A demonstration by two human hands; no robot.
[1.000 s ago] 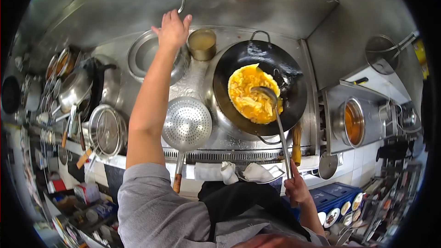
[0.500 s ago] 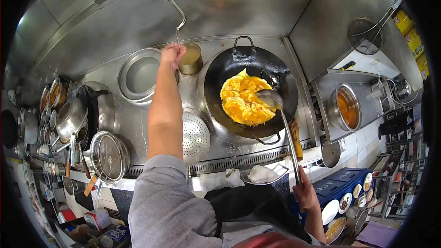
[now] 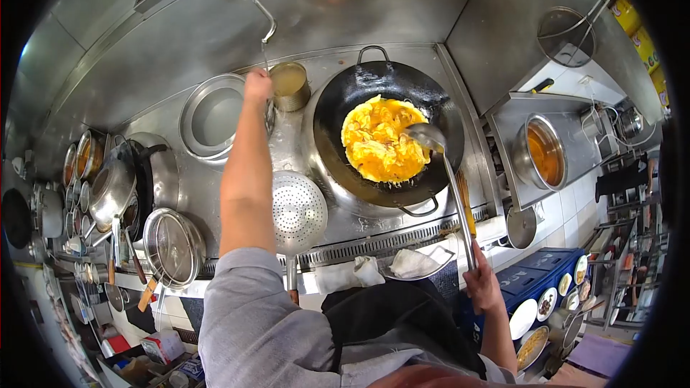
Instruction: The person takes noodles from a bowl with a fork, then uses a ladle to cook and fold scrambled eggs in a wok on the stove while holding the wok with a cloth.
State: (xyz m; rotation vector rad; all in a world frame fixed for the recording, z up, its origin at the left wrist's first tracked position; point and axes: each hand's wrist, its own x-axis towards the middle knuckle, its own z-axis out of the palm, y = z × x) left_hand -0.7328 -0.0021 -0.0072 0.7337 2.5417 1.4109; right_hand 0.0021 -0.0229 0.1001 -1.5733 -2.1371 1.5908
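Observation:
My right hand (image 3: 484,284) is wrapped round the long handle of a ladle (image 3: 427,136). The ladle's bowl rests against the right side of yellow, partly set eggs (image 3: 384,140) inside a black wok (image 3: 338,111). Stretched forward, my left hand (image 3: 259,86) is closed below the spout of a water tap (image 3: 269,29). Whatever it holds, if anything, is hidden by the hand. Just right of it stands a tin can (image 3: 290,90) of cloudy liquid, and to its left lies a round metal basin (image 3: 192,126).
A perforated skimmer (image 3: 299,212) lies left of the wok. White cloths (image 3: 413,264) sit at the front edge. A pot of orange liquid (image 3: 528,162) stands on the right shelf. Strainers (image 3: 172,248) and pans crowd the left. Blue crates (image 3: 535,273) stand at lower right.
My left hand has shifted slightly left and back toward me from under the tap. The eggs have moved a little in the wok, and the ladle's bowl has tipped slightly.

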